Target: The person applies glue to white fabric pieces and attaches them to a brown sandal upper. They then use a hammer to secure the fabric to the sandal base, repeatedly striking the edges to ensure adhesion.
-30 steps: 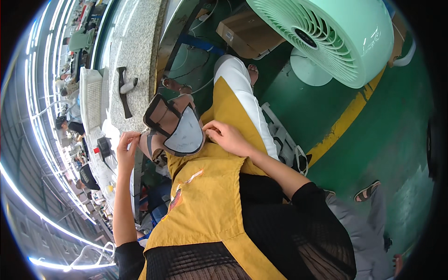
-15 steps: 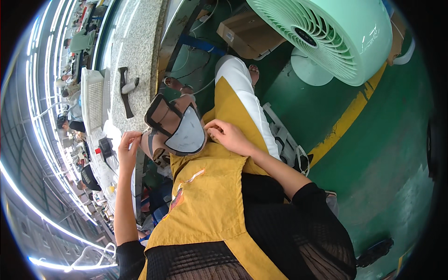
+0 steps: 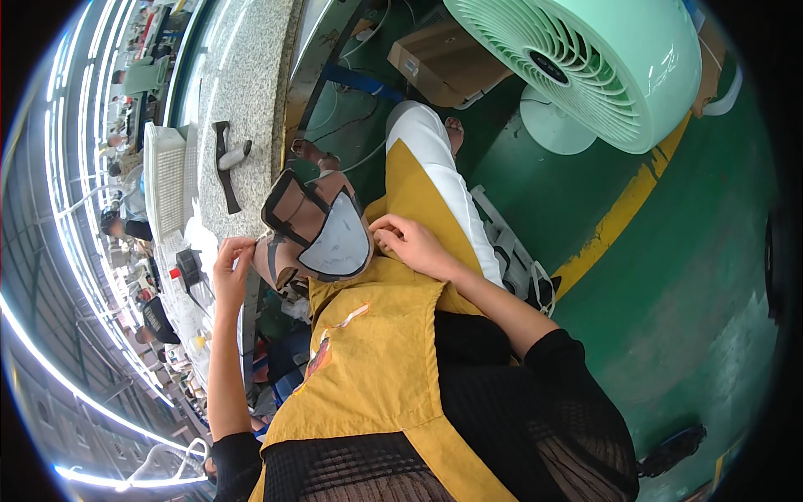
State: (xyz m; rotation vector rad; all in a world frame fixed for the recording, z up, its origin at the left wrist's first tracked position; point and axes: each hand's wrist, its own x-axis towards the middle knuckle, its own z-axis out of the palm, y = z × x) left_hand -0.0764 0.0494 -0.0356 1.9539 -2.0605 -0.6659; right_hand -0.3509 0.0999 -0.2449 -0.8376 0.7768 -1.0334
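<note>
On my lap, at the edge of the stone bench, sits a brown leather-like piece (image 3: 297, 215) with dark trim. A pale grey, black-edged panel (image 3: 341, 240) is on its near right side, and its exact kind is unclear. My left hand (image 3: 234, 261) pinches at the piece's left edge, thumb and fingers together. At the opposite edge rests my right hand (image 3: 411, 244), its fingers curled against the piece with their tips partly hidden. A yellow apron (image 3: 376, 343) lies beneath it over my front and leg.
A dark-headed hammer (image 3: 226, 167) lies on the speckled stone bench (image 3: 251, 92), near a white basket (image 3: 167, 171). A pale green fan (image 3: 577, 67) stands on the green floor at upper right, beside a cardboard box (image 3: 447, 63). Several people sit at benches far left.
The brown piece has shifted very slightly to the right. Both hands stay at its edges in nearly the same pose.
</note>
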